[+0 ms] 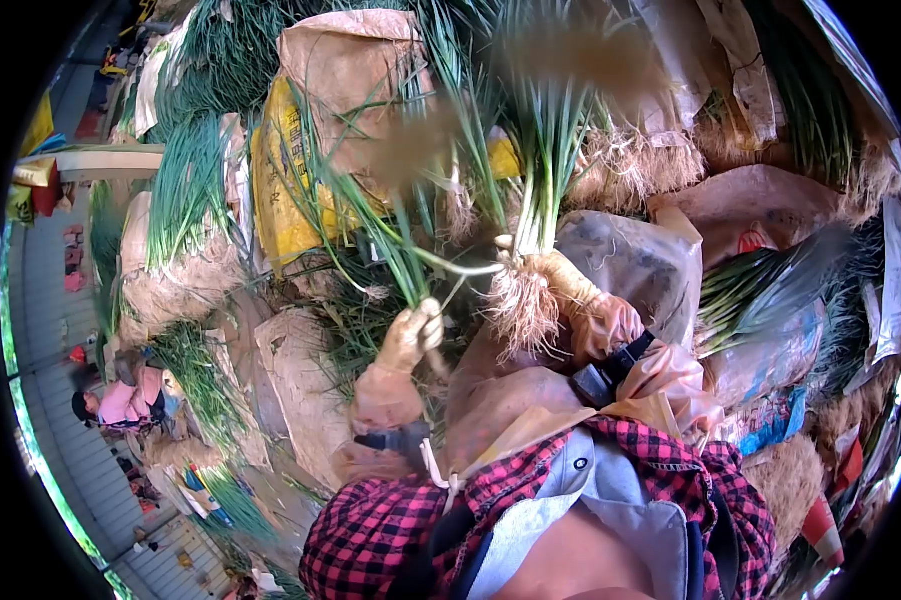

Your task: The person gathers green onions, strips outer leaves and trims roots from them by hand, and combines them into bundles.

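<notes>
My right hand [571, 280], in a dirty cream glove, is closed around the base of a bunch of green onions [546, 180]. Its pale roots [524, 303] hang below the fingers and its green leaves point away from me. To the left, my gloved left hand [413, 335] is closed around a few thin green onions [396, 250]. One white stem from them reaches across toward the roots of the bunch. A dark strap with a box-like piece [614, 370] sits on my right wrist, and a dark band [391, 440] is on the left one.
Bundled green onions [186, 190] lie on the left, with more on a sack [761, 290] at right. A yellow sack [296, 185] and a brown sack [356, 85] lie ahead. A person in pink [136, 395] is at far left; a red-and-white cone [821, 530] stands lower right.
</notes>
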A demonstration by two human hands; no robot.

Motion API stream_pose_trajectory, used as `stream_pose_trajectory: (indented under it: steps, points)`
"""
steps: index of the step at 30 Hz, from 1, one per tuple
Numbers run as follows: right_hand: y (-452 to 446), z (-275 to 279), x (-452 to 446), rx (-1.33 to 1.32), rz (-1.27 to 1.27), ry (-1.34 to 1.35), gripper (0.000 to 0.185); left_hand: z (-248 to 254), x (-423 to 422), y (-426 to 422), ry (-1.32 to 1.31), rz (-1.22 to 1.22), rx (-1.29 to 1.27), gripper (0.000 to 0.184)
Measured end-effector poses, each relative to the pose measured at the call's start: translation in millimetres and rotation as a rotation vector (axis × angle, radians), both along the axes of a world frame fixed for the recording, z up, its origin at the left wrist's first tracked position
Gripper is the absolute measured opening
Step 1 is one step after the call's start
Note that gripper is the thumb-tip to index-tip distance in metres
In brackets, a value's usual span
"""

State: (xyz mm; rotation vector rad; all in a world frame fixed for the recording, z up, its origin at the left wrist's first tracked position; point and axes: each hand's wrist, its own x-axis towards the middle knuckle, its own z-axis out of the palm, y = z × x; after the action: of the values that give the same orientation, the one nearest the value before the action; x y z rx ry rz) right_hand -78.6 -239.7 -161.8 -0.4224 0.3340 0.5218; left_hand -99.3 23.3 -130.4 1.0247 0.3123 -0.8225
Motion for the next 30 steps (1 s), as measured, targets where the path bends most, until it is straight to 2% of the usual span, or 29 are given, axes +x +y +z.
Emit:
stream_pose_trajectory:
  steps: [1,3,4,6,8,9,10,12,13,14,16,17,18,20,21,23,24,26,27,28,29,30]
  points:
    - [-4,5,-1,-0.005,0.022,-0.035,0.047,-8,3,-14,-0.079,0.025,-0.028,0.022]
    - [-1,7,-3,-0.073,0.023,-0.033,0.046,-9,13,-52,-0.122,0.216,0.109,0.025]
    - [-2,4,-4,-0.079,0.027,-0.037,0.046,5,23,-74,-0.128,0.351,0.021,0.026]
    - [-5,-6,-6,0.029,0.027,-0.054,0.045,-9,44,-88,-0.234,0.47,-0.024,0.028]
    - [-3,-12,-6,-0.035,0.027,0.003,0.045,-18,61,-101,-0.334,0.447,-0.08,0.03]
    - [-5,-6,-6,-0.072,0.024,-0.014,0.042,-11,65,-108,-0.451,0.339,-0.143,0.029]
    - [-6,0,-7,-0.107,0.024,-0.031,0.04,-2,65,-112,-0.347,0.216,-0.217,0.028]
    - [-7,-4,-10,-0.091,0.027,-0.032,0.035,13,54,-124,-0.405,-0.145,0.111,0.026]
    - [-7,-8,-12,-0.073,0.034,-0.029,0.03,16,55,-129,-0.28,-0.145,0.056,0.024]
    - [-8,-11,-14,-0.071,0.039,-0.026,0.03,23,49,-129,-0.341,-0.214,0.019,0.022]
    - [-13,-13,-13,-0.301,0.093,0.016,0.019,29,56,-104,-0.09,-0.618,0.031,0.019]
    - [-12,-17,-13,-0.305,0.066,-0.105,0.016,26,52,-91,0.051,-0.653,0.064,0.016]
    - [-12,-29,-12,-0.303,0.06,-0.104,0.016,35,40,-77,0.015,-0.676,0.044,0.015]
    - [-12,-57,-13,-0.234,-0.002,-0.006,0.025,31,17,-39,0.268,-0.528,-0.059,0.013]
    - [-11,-66,-16,-0.199,-0.028,0.046,0.03,9,1,-4,0.282,-0.457,-0.132,0.015]
    - [-3,-29,-6,-0.097,-0.018,-0.022,0.035,-34,-40,56,0.385,-0.026,-0.054,0.02]
    - [0,-9,-3,0.006,-0.002,-0.089,0.041,-39,-50,70,0.389,-0.02,0.272,0.026]
    - [0,1,1,0.065,0.01,-0.071,0.048,-72,-53,101,0.188,-0.785,1.223,0.034]
    - [1,1,-1,0.054,0.025,-0.054,0.049,-79,-42,99,0.024,-1.226,1.651,0.051]
    - [1,2,-2,0.04,0.036,-0.038,0.049,-68,-23,72,-0.241,-0.873,1.615,0.048]
    - [1,-1,-3,0.011,0.05,-0.045,0.049,-39,13,22,-0.387,-0.769,1.499,0.046]
    - [2,-3,-7,0.011,0.057,-0.043,0.049,-56,39,-1,-0.781,-0.548,1.308,0.045]
